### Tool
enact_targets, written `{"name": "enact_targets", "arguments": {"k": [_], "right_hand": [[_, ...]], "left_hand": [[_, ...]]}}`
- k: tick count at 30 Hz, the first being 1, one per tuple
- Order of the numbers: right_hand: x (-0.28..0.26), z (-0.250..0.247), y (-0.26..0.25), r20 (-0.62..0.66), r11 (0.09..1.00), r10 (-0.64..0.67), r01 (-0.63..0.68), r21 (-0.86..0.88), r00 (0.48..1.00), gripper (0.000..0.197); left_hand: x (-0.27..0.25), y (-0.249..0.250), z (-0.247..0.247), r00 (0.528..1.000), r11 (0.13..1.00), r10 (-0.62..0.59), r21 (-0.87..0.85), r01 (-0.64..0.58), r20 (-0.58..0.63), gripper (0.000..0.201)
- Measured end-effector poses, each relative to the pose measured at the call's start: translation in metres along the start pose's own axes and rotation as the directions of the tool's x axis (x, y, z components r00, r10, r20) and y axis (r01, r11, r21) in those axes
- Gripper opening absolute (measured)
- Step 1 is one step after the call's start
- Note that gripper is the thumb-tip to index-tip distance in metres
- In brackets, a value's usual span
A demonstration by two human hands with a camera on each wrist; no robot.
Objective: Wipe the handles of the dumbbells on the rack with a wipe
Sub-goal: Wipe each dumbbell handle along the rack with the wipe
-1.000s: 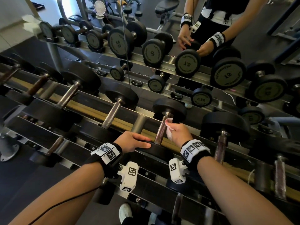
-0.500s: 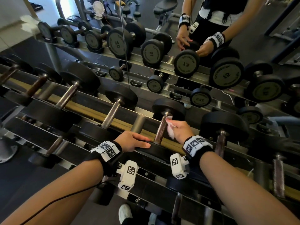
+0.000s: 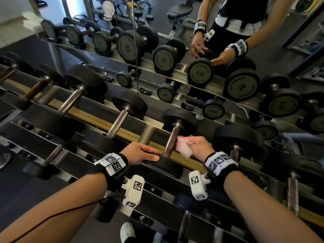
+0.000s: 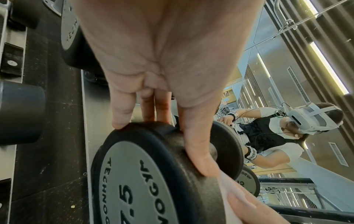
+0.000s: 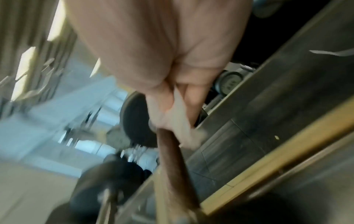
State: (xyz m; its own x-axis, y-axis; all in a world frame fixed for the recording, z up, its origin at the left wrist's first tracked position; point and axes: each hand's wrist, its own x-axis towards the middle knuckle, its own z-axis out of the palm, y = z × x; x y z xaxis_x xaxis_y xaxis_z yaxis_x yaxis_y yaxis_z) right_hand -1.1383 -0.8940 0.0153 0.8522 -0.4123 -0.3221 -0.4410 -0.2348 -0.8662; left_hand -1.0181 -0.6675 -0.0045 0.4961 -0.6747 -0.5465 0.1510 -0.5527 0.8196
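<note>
The wipe point(image 3: 183, 146), white and crumpled, is pinched in the right hand point(image 3: 199, 146) and sits against the right side of a brown, rust-coloured handle point(image 3: 171, 142); in the right wrist view, which is blurred, the wipe point(image 5: 178, 115) lies between the thumb and fingers just above the upper part of that handle point(image 5: 172, 154); that handle belongs to a dumbbell point(image 3: 178, 120) lying across the upper tier of the rack point(image 3: 98, 120), its far head toward the mirror and its near head point(image 3: 163, 165) toward the person; the left hand point(image 3: 140, 153) rests over the top of that near head, fingers laid along its rim and thumb down its inner face; the left wrist view shows the fingers point(image 4: 122, 110) curled lightly over the black rim of the head point(image 4: 143, 174), whose grey face bears a number ending in "7.5"; further dumbbells lie in a row along the same tier on both sides, some with steel handles, some brown; a lower tier holds more; behind the rack a mirror point(image 3: 263, 41) reflects the dumbbells and the person's arms.
</note>
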Motion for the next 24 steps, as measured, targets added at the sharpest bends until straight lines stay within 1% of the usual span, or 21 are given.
{"name": "enact_targets", "arguments": {"k": [1,2,3,4,6,8,9,11,13,14,16,17,18,19,20,21,22,23,24], "right_hand": [[0.005,-0.002,-0.003,-0.098,0.993,0.015,-0.004,0.119,0.995,0.028],[0.008,-0.001,-0.006,-0.147,0.988,0.032,-0.009,0.154,0.989,0.029],[0.010,0.002,-0.007,-0.147,0.985,0.049,-0.023,0.173,0.988,0.030],[0.011,0.008,-0.006,-0.117,0.985,0.072,-0.052,0.165,0.991,0.030],[0.008,0.019,-0.005,-0.052,0.992,0.086,-0.081,0.095,0.995,0.032],[0.002,0.030,0.002,-0.029,0.977,0.144,-0.138,0.165,0.989,0.028],[-0.002,0.033,0.009,-0.031,0.976,0.150,-0.144,0.161,0.988,0.024],[-0.010,0.035,0.024,0.005,0.995,0.095,-0.095,-0.026,0.995,0.019],[-0.016,0.033,0.032,0.100,0.981,0.069,-0.049,-0.187,0.993,0.016],[-0.017,0.032,0.032,0.140,0.963,0.065,-0.026,-0.267,0.988,0.018],[-0.012,0.027,0.029,0.206,0.948,0.071,-0.002,-0.317,0.976,0.026],[-0.010,0.022,0.025,0.214,0.964,0.069,-0.009,-0.266,0.974,0.029],[-0.007,0.017,0.020,0.191,0.985,0.055,-0.022,-0.171,0.980,0.027],[-0.003,0.013,0.016,0.115,0.997,0.033,-0.025,-0.074,0.993,0.023],[0.000,0.009,0.011,-0.004,1.000,-0.004,0.004,-0.018,1.000,0.019],[0.004,0.007,0.009,-0.127,0.999,-0.045,0.042,-0.031,0.991,0.015],[0.005,0.010,0.007,-0.200,0.995,-0.066,0.049,-0.087,0.978,0.012],[0.007,0.016,0.006,-0.186,0.990,-0.074,0.049,-0.136,0.980,0.015],[0.008,0.023,0.007,-0.115,0.981,-0.067,0.045,-0.188,0.991,0.020]], "left_hand": [[0.000,0.000,0.000,1.000,1.000,0.002,-0.001,-0.002,0.001,0.022],[-0.001,0.000,0.000,1.000,1.000,0.003,0.001,-0.003,0.000,0.022],[-0.001,0.000,0.000,1.000,1.000,0.003,0.002,-0.003,0.000,0.021],[-0.001,0.000,0.000,1.000,1.000,0.003,0.004,-0.003,0.001,0.021],[0.000,-0.001,0.000,1.000,1.000,-0.002,0.007,0.002,0.003,0.021],[0.002,-0.002,0.000,1.000,1.000,-0.005,0.019,0.005,-0.003,0.021],[0.003,-0.003,-0.001,1.000,1.000,-0.007,0.025,0.007,-0.005,0.021],[0.005,-0.003,-0.003,1.000,0.999,-0.013,0.039,0.012,0.006,0.021],[0.007,-0.002,-0.004,0.999,0.999,-0.016,0.044,0.015,0.029,0.019],[0.007,-0.001,-0.005,0.999,0.999,-0.018,0.041,0.016,0.038,0.019],[0.007,-0.001,-0.005,0.999,0.999,-0.022,0.040,0.020,0.038,0.019],[0.007,-0.001,-0.005,0.999,0.999,-0.023,0.045,0.022,0.035,0.020],[0.006,-0.001,-0.005,0.999,0.999,-0.023,0.046,0.022,0.030,0.021],[0.006,-0.001,-0.004,0.999,0.999,-0.023,0.044,0.022,0.026,0.021],[0.005,-0.001,-0.004,1.000,0.999,-0.022,0.044,0.021,0.021,0.021],[0.005,-0.001,-0.004,1.000,0.999,-0.021,0.047,0.020,0.020,0.021],[0.005,-0.001,-0.004,1.000,0.999,-0.023,0.050,0.022,0.017,0.021],[0.004,-0.001,-0.003,1.000,0.998,-0.026,0.053,0.025,0.015,0.020],[0.004,-0.002,-0.003,1.000,0.998,-0.029,0.059,0.028,0.013,0.019]]}}
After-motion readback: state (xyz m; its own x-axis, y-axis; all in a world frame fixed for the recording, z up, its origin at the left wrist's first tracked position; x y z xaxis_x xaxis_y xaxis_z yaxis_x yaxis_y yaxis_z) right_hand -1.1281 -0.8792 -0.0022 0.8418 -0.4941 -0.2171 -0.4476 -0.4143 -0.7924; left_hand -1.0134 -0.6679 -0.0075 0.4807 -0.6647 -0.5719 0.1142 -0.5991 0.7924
